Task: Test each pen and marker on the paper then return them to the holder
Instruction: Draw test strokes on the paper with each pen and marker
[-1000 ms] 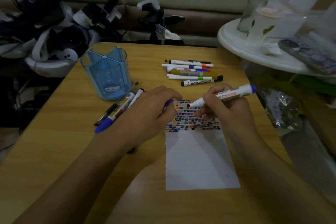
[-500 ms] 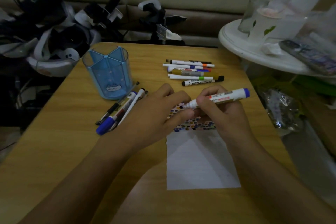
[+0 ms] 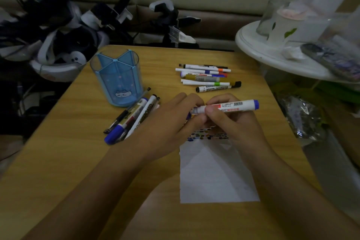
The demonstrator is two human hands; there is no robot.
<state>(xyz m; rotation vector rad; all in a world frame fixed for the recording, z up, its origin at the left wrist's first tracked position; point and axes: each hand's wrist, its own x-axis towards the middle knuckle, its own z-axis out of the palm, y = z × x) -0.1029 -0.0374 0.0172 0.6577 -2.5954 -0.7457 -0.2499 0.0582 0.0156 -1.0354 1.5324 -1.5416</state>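
While the white paper (image 3: 216,171) lies nearest on the wooden table (image 3: 58,161), its far end covered with rows of small coloured test marks, both hands meet just above those marks. The right hand (image 3: 233,122) has its fingers curled round a white whiteboard marker with a blue end (image 3: 231,106), held nearly level. The left hand (image 3: 171,121) pinches that marker's tip end, where a bit of blue cap (image 3: 189,115) shows between the fingers. Left of the hands lies a loose bunch of pens and markers (image 3: 132,118), just in front of the blue transparent pen holder (image 3: 116,78) with its divided compartments. Farther back on the right lies a second group of markers (image 3: 206,78), side by side.
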